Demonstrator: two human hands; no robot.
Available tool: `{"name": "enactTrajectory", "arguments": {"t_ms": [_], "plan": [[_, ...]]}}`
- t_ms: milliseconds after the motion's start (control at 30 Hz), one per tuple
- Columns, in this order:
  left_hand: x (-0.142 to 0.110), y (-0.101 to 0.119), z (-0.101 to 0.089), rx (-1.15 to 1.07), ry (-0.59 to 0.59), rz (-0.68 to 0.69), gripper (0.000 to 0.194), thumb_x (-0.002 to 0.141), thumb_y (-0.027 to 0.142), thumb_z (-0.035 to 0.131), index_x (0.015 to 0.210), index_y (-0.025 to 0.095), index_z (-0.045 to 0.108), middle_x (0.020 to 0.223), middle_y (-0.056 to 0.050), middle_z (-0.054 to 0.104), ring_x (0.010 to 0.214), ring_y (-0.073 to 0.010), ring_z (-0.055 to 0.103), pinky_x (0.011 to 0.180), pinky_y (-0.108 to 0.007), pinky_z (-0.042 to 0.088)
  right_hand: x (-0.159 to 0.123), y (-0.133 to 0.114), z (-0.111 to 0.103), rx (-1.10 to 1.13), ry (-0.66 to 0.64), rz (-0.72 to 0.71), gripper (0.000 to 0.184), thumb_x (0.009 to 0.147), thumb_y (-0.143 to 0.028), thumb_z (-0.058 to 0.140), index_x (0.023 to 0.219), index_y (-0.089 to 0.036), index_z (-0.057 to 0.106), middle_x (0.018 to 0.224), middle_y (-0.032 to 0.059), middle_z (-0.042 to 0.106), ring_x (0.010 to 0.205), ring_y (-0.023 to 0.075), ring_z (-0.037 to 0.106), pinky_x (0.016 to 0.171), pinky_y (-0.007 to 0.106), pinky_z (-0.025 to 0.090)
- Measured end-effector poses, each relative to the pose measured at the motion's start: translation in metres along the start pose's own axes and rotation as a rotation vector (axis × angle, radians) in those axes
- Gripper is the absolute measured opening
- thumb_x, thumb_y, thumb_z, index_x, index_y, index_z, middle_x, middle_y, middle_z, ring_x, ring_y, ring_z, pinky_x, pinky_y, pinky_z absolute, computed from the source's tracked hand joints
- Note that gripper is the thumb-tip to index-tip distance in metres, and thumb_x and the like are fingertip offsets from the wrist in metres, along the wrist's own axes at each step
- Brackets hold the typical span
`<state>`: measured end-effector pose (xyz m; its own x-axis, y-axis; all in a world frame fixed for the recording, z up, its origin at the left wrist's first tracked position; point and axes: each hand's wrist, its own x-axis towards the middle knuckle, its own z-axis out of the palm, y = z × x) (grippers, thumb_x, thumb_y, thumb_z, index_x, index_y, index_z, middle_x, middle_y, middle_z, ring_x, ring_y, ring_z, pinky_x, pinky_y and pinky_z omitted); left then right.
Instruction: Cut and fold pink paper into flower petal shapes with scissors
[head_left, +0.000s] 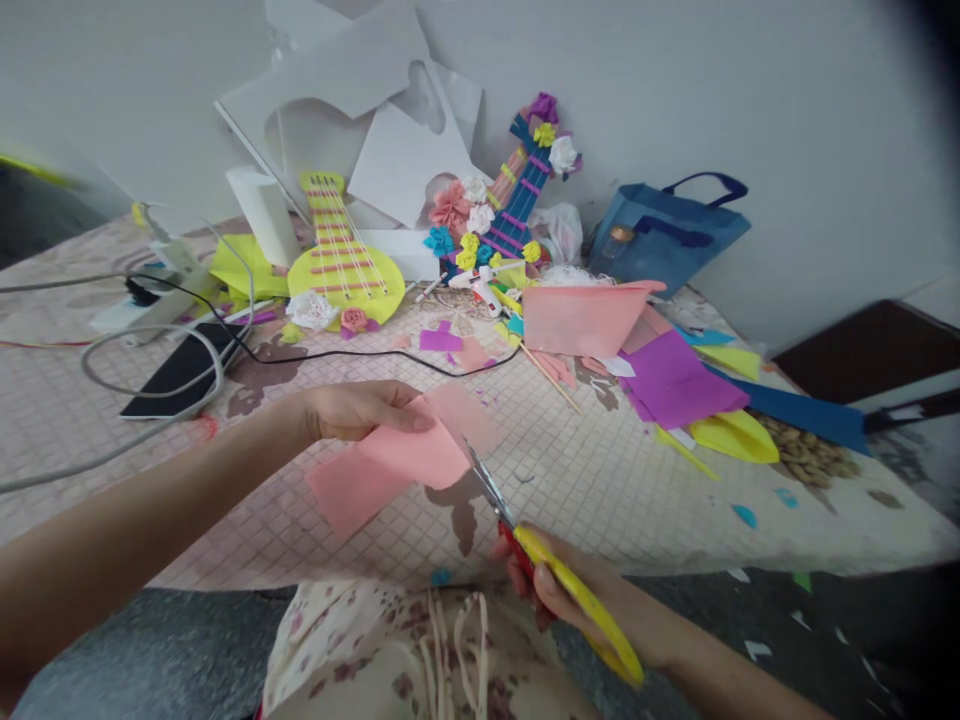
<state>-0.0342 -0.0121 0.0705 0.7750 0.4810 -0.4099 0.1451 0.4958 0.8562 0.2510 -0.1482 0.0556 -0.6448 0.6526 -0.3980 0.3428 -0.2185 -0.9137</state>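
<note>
A: What's the setting?
B: A table (600,490) under a pale, diamond-patterned cloth, with a plain wall (645,90) behind it. A yellow paper guitar (345,270) leans at the back, left of a blue bag (667,235); dark, speckled floor (187,650) shows below the near edge.

A: And the pink paper (409,455)?
B: Over the near middle of the table, in front of the person. Its long axis slants from lower left to upper right. The scissors (493,492) cross that line, tips toward the upper left and away from the body, right at the paper's right edge.

A: How do they look?
B: The paper is thin and soft pink, in overlapping layers, paler at the upper right. The scissors have silvery blades, one yellow handle and one red.

A: The grip?
B: The left hand (371,410) pinches the paper, thumb on top. The right hand (574,595) is closed around the scissors' handles.
</note>
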Motion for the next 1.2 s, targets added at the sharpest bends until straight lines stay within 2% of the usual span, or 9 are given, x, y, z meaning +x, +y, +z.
{"name": "enactTrajectory", "arguments": {"t_ms": [267,533,833,1200], "plan": [[0.001,0.001,-0.001,0.047,-0.043,-0.042,0.021,0.077,0.027,0.067,0.092,0.012,0.068,0.083,-0.008,0.072,0.081,-0.0186,0.067,0.079,-0.029,0.049,0.002,0.004,0.002,0.036,0.011,0.012,0.047,0.087,-0.06,0.037,0.108,-0.019,0.046,0.076,-0.0011,0.039,0.061,0.0109,0.035,0.058,0.026,0.039],[0.001,0.003,-0.006,0.105,-0.05,-0.029,0.021,0.08,0.026,0.063,0.095,0.012,0.069,0.089,-0.009,0.072,0.081,-0.0176,0.066,0.079,-0.027,0.048,0.005,-0.004,0.003,0.028,0.012,0.054,0.054,0.081,-0.066,0.042,0.104,-0.018,0.046,0.075,-0.0017,0.038,0.064,0.0111,0.033,0.058,0.024,0.037],[0.001,0.003,-0.004,0.113,-0.026,-0.016,0.019,0.081,0.026,0.062,0.092,0.013,0.07,0.085,-0.008,0.072,0.081,-0.0178,0.066,0.079,-0.027,0.048,0.006,-0.014,0.009,-0.04,0.073,0.079,0.062,0.078,-0.072,0.035,0.102,-0.016,0.045,0.075,-0.0012,0.039,0.064,0.012,0.035,0.06,0.027,0.04],[0.001,0.004,-0.002,0.097,0.011,-0.016,0.019,0.08,0.026,0.062,0.091,0.012,0.069,0.086,-0.009,0.072,0.081,-0.0185,0.066,0.079,-0.027,0.048,0.009,-0.003,0.009,0.027,0.087,0.042,0.052,0.083,-0.065,0.037,0.102,-0.018,0.046,0.072,-0.0027,0.037,0.061,0.0111,0.035,0.056,0.025,0.041]]}}
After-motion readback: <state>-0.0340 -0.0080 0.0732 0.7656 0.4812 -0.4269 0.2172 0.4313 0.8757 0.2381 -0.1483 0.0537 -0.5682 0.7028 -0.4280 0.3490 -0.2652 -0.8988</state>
